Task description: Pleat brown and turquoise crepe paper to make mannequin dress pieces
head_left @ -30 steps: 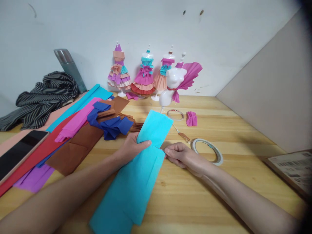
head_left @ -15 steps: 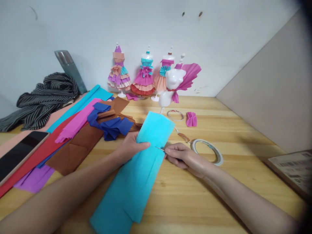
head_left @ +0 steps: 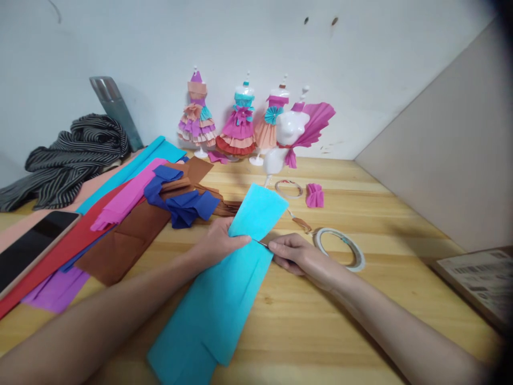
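A folded strip of turquoise crepe paper (head_left: 228,299) slants across the table in front of me. My left hand (head_left: 218,240) pinches it at its left edge, thumb on top. In my right hand (head_left: 290,254) is a pair of scissors (head_left: 261,244), its handles hidden by the fingers. The slim metal blades lie across the paper's right side, close to my left thumb. Along the blades the paper is parted, and its upper piece (head_left: 259,211) tilts away from the lower length.
Small mannequins in paper dresses (head_left: 236,123) stand by the wall, with a barer one (head_left: 290,131) nearer. Tape rolls (head_left: 358,256) and a pink pleated piece (head_left: 315,195) lie right. Coloured paper (head_left: 132,235), a phone (head_left: 36,240), a striped cloth (head_left: 76,160) and a bottle (head_left: 116,112) are left.
The scissors have moved slightly along the cut, and the upper piece of paper tilts further to the right. Both hands stay almost in the same place.
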### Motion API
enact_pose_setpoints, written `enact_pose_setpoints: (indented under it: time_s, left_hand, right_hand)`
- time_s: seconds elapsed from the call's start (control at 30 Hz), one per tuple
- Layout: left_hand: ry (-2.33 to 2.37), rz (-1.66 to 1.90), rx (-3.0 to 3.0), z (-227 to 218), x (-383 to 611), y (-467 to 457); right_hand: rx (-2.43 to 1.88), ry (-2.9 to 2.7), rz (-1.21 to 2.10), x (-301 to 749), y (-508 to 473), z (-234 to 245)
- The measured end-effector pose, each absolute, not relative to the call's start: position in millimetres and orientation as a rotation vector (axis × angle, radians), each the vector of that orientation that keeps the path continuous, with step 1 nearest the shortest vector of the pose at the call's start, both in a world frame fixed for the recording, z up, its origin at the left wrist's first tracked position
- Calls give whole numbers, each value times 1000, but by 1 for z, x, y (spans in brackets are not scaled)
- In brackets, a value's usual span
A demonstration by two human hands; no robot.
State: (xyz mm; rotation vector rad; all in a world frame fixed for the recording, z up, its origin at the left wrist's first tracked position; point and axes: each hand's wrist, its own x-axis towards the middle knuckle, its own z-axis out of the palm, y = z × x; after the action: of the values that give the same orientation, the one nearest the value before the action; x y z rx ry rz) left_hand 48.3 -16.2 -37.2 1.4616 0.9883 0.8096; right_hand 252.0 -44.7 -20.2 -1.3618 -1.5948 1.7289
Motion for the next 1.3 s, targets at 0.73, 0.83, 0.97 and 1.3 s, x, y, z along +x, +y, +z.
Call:
enact_pose_setpoints:
  time_s: [0.73, 0.83, 0.97, 1.3]
  left_hand:
    - [1037, 717, 1514, -30, 43, -12]
    - [1044, 699, 1528, -32, 44, -11]
    - [1037, 697, 1515, -32, 45, -13]
    - [1026, 696, 1495, -34, 44, -13]
  right_hand:
    - [-1320, -1463, 1736, 244, -50, -24]
    - [-1338, -1451, 1739, 243, -50, -24]
    - [-1330, -1462, 1736, 243, -50, -24]
    - [-1264, -1495, 1737, 246, -46, -29]
